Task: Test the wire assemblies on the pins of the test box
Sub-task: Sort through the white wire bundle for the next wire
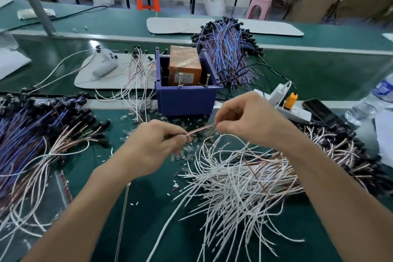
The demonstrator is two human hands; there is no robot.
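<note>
Both my hands are in front of the box (185,100), raised over the green surface (148,208). My left hand (157,144) has its fingers curled, with thumb and forefinger pinching 1 end of a thin pinkish wire (200,128). My right hand (244,117) pinches the other end the same way, the remaining fingers folded in. The wire runs straight between the 2 hands, near the box's front wall but apart from it.

The box is blue and holds a taped orange unit (185,64). 2 pins (180,80) stand tilted at the box's front rim, and the wire is well clear of them.

In front and right of the box lies a white heap (234,187) of wires. In front and left of the box lies a left bundle (32,134) of blue and white wires. Behind the box, to its right, rests a rear bundle (227,55), mostly blue. Left of the box, loose wires (138,70) lie across a grey mat (110,83) beside a white controller (104,64). Small clear connectors (182,153) are scattered just in front of the box. Right of the box sit a power strip (293,110), a phone (319,110) and a bottle (370,102).
</note>
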